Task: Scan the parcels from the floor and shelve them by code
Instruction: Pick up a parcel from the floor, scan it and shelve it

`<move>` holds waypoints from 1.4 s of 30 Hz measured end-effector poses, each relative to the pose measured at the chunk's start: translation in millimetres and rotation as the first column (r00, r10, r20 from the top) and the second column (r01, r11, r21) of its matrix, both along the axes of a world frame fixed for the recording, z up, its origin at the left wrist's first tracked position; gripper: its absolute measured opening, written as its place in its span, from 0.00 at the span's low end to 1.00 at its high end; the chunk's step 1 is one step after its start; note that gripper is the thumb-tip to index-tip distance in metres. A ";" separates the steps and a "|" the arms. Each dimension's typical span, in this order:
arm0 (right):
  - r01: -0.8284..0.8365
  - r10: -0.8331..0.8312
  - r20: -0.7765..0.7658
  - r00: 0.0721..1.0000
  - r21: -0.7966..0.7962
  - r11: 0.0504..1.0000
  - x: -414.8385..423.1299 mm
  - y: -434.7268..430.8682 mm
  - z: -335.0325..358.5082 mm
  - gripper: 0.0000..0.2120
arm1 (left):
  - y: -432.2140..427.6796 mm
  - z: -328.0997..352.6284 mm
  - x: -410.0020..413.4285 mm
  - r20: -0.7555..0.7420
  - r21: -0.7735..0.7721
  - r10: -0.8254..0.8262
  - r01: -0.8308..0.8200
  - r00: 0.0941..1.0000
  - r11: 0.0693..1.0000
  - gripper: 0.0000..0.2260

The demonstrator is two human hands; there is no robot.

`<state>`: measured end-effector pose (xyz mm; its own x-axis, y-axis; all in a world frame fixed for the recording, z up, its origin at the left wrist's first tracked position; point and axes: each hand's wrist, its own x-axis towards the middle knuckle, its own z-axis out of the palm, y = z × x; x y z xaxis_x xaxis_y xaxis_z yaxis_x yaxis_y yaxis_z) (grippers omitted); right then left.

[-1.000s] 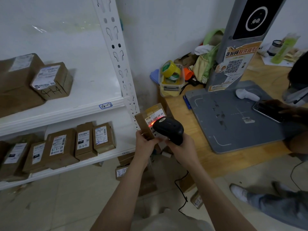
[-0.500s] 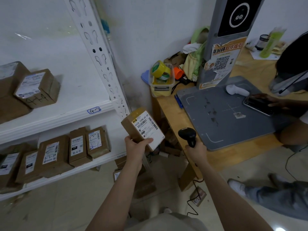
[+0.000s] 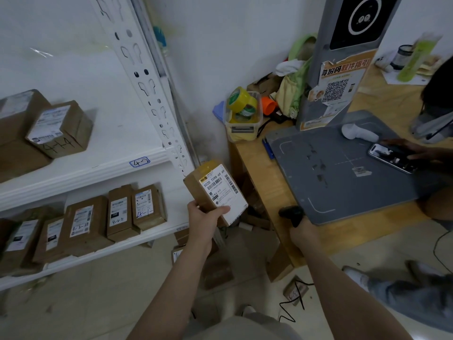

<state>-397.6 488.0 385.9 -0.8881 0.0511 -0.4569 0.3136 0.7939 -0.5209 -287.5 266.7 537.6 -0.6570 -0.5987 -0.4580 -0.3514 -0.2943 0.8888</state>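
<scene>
Shelf (image 3: 98, 171): parcel (image 3: 219, 190) held beside it.
Left grip (image 3: 203, 217): clamped on parcel.
Right grip (image 3: 302, 233): clamped on scanner (image 3: 291, 213).
Risk: misfiled if misread.

The white perforated metal rack (image 3: 152, 99) stands left, brown cardboard boxes (image 3: 85, 222) on its two shelves; the wooden table (image 3: 255, 173) stands right, bearing the grey scanning mat (image 3: 343, 173) and, behind the mat's left corner, the clear plastic tub (image 3: 242, 123) of tape rolls. Between them the left hand (image 3: 203, 219) holds the labelled brown cardboard parcel (image 3: 215, 192), the right hand (image 3: 304, 235) the black handheld scanner (image 3: 293, 214) at the mat's front edge.
</scene>
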 end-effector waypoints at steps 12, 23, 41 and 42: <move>0.193 -0.169 -0.250 0.953 0.073 0.979 17.8 -17.9 25.5 0.31 | 1.7 0.6 -3.7 -0.011 0.027 -0.012 0.012 1.000 1.000 0.30; -0.208 -0.135 -0.708 0.693 -0.376 0.903 28.7 -136.9 176.7 0.19 | -61.0 55.7 27.2 -0.165 0.073 0.054 -0.042 0.985 0.996 0.28; -0.817 0.105 -0.950 0.295 -0.194 0.542 199.1 -384.8 467.1 0.27 | -280.5 320.4 192.6 -0.596 -0.326 -0.088 -0.141 0.798 0.935 0.16; -0.828 0.090 -0.959 0.268 -0.181 0.531 206.4 -392.7 482.3 0.26 | -288.5 337.8 200.4 -0.603 -0.360 -0.107 -0.151 0.790 0.921 0.16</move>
<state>-191.2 95.3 868.2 -0.5054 -0.4380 0.7434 -0.8301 0.0116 -0.5575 -87.1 -21.8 875.4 -0.7011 -0.6531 0.2861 0.2944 0.1003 0.9504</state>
